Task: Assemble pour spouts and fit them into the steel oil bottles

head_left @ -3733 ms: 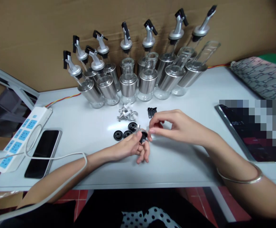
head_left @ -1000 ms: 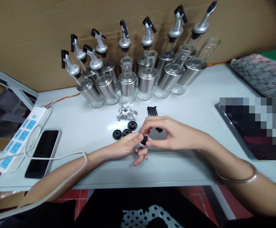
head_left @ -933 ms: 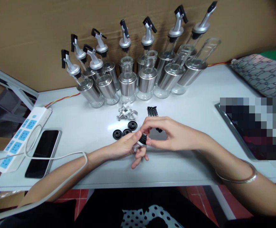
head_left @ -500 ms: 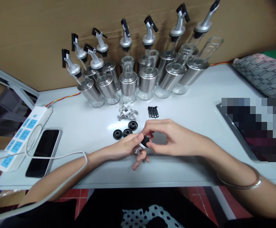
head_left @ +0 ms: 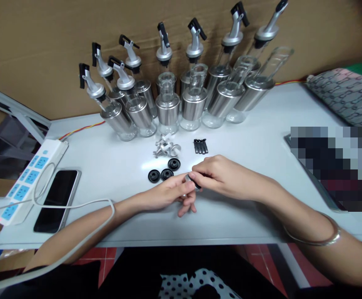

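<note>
My left hand (head_left: 171,193) and my right hand (head_left: 221,176) meet over the white table (head_left: 255,145), both pinching one small pourer part (head_left: 191,181) of silver metal with a black stopper. Fingers hide most of it. Just behind the hands lie three black round stoppers (head_left: 165,171), a heap of silver spout pieces (head_left: 166,147) and a row of small black lever pieces (head_left: 200,146).
Several steel-and-glass dispenser bottles (head_left: 168,106) stand along the back by a cardboard wall, some with pourer tops (head_left: 164,52). At the left lie a white power strip (head_left: 28,176), a phone (head_left: 56,199) and a white cable (head_left: 75,205). A blurred dark device (head_left: 333,166) sits at the right.
My right hand has closed down over the part and pressed in against my left fingers. The black stopper that showed between the fingertips is now nearly covered.
</note>
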